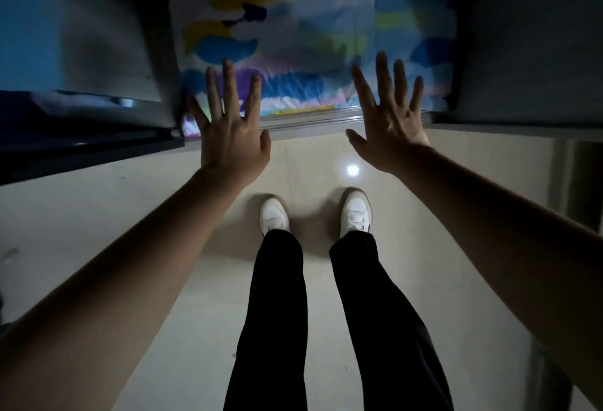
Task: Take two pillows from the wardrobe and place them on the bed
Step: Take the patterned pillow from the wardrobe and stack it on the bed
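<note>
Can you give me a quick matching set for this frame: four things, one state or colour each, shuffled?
Things:
1. left hand
2. right hand
3. shoes
4. patterned bedding

States:
A. white, planted on the pale tiled floor
B. multicoloured, filling the open wardrobe compartment
C. open, fingers spread, back of the hand facing the camera
D. open, fingers spread, palm partly showing

Pairs: 1-C, 2-D, 3-A, 4-B
</note>
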`<state>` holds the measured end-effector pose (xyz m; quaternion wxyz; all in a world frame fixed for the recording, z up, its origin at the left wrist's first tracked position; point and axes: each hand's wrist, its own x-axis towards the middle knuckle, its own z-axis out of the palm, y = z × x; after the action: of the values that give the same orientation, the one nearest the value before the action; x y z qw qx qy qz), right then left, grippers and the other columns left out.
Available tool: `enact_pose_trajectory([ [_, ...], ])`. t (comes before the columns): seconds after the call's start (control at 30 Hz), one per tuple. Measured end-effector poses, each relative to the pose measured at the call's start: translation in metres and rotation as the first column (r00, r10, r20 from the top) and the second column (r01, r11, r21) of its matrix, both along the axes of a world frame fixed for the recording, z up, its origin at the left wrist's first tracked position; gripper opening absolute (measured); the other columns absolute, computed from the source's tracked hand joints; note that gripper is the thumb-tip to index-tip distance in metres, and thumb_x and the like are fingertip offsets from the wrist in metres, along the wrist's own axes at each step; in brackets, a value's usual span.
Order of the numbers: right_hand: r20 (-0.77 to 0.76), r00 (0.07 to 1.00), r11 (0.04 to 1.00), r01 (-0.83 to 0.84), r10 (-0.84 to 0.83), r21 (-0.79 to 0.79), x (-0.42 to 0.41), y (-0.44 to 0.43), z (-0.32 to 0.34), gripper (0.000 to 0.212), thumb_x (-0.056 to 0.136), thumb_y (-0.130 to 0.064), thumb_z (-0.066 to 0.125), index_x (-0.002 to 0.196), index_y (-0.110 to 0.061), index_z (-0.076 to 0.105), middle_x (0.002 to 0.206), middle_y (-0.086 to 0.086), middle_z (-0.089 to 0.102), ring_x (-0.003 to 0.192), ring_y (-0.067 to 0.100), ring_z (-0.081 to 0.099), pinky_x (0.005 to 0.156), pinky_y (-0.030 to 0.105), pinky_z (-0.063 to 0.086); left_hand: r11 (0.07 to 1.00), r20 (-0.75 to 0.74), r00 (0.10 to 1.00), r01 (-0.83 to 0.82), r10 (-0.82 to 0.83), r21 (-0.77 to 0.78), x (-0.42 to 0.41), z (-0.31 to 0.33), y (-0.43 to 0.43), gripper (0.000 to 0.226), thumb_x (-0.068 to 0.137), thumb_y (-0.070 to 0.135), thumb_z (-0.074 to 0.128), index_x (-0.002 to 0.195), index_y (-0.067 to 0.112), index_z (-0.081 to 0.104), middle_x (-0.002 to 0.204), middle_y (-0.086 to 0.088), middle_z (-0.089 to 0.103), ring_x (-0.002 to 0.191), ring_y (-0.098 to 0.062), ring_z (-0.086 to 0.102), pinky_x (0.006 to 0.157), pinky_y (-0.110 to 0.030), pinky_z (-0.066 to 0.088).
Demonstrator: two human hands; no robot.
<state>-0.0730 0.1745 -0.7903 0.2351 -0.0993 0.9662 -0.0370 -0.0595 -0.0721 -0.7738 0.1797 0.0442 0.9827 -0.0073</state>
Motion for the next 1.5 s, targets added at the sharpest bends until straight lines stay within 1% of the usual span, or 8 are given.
enact_pose_trajectory([
  [0.53,0.013,0.998,0.987,-0.055,0.054,0.148,-0.024,-0.017,-0.230,0.092,0.088,-0.056,0.056,0.158,-0.020,0.008,0.165,0.015,-0.001,0.148,0.048,-0.003,0.113,0.071,0.006,0.984,0.142,0.983,0.132,-0.115,-0.118,-0.048,-0.247,0.017,0.090,0.085,0.051,0.061,0.153,0.021,0.011,0.163,-0.010,0.005,0.146,-0.043,0.005,0.104,-0.077,0.018],
  [0.8,-0.100,0.994,0.998,0.052,-0.049,0.035,-0.030,-0.016,-0.202,0.067,0.083,-0.038,0.067,0.144,-0.023,0.043,0.150,0.009,0.040,0.138,0.040,0.032,0.114,0.061,0.020,0.989,0.084,0.992,0.104,-0.096,-0.108,-0.063,-0.213,0.014,0.026,0.097,0.019,0.049,0.119,0.010,0.061,0.121,-0.019,0.059,0.118,-0.040,0.051,0.083,-0.048,0.047],
  [1.0,-0.062,0.997,0.998,0.053,-0.050,0.046,-0.009,-0.032,-0.159,0.112,0.071,-0.047,0.079,0.157,-0.022,0.012,0.158,0.019,0.024,0.147,0.042,0.016,0.113,0.070,0.007,0.988,0.073,0.986,0.149,-0.152,0.050,-0.016,-0.156,-0.003,0.042,0.100,0.040,0.036,0.101,0.012,0.068,0.100,-0.019,0.067,0.093,-0.037,0.061,0.070,-0.038,0.033],
  [1.07,-0.016,1.000,0.997,-0.017,0.019,0.071,0.002,-0.033,-0.148,0.106,0.079,-0.040,0.073,0.158,-0.022,0.005,0.162,0.020,0.011,0.147,0.047,0.010,0.113,0.069,0.006,0.987,0.067,0.988,0.132,-0.138,0.096,0.009,-0.136,-0.013,0.053,0.098,0.047,0.029,0.099,0.014,0.069,0.095,-0.017,0.069,0.087,-0.036,0.062,0.069,-0.041,0.036],
  [1.2,0.106,0.994,0.998,-0.038,0.033,0.045,0.022,-0.047,-0.131,0.082,0.087,-0.016,0.056,0.157,-0.025,0.013,0.154,0.018,0.031,0.134,0.043,0.038,0.105,0.051,0.036,0.987,-0.071,0.992,0.109,-0.101,0.118,0.060,-0.115,-0.023,0.015,0.085,0.026,0.063,0.094,0.017,0.070,0.095,-0.007,0.072,0.085,-0.030,0.067,0.056,-0.035,0.051],
  [1.3,0.212,0.977,1.000,0.006,-0.003,-0.015,0.043,-0.057,-0.112,0.087,0.082,-0.018,0.062,0.156,-0.030,0.018,0.148,0.011,0.041,0.123,0.038,0.051,0.093,0.046,0.048,0.988,-0.015,0.996,0.090,-0.089,0.127,0.091,-0.116,-0.023,0.064,0.086,0.047,0.051,0.143,0.019,0.041,0.150,-0.014,0.041,0.136,-0.036,0.041,0.101,-0.059,0.040],
  [1.4,0.248,0.969,0.999,0.005,0.004,-0.034,0.069,-0.059,-0.089,0.087,0.080,-0.021,0.062,0.156,-0.028,0.020,0.145,0.012,0.046,0.116,0.039,0.057,0.091,0.045,0.049,0.992,0.032,0.992,0.117,-0.118,0.040,0.106,-0.109,-0.012,0.118,0.062,0.075,0.063,0.154,0.028,0.007,0.161,-0.018,0.010,0.147,-0.042,0.013,0.106,-0.071,0.021],
  [1.5,0.274,0.962,1.000,0.010,-0.002,-0.026,0.092,-0.055,-0.060,0.086,0.079,-0.023,0.062,0.155,-0.025,0.022,0.142,0.011,0.051,0.111,0.040,0.060,0.088,0.043,0.050,0.992,0.071,0.990,0.122,-0.121,-0.013,0.109,-0.094,0.006,0.108,0.075,0.053,0.067,0.154,0.026,0.000,0.160,-0.022,0.012,0.144,-0.048,0.016,0.104,-0.073,0.023],
])
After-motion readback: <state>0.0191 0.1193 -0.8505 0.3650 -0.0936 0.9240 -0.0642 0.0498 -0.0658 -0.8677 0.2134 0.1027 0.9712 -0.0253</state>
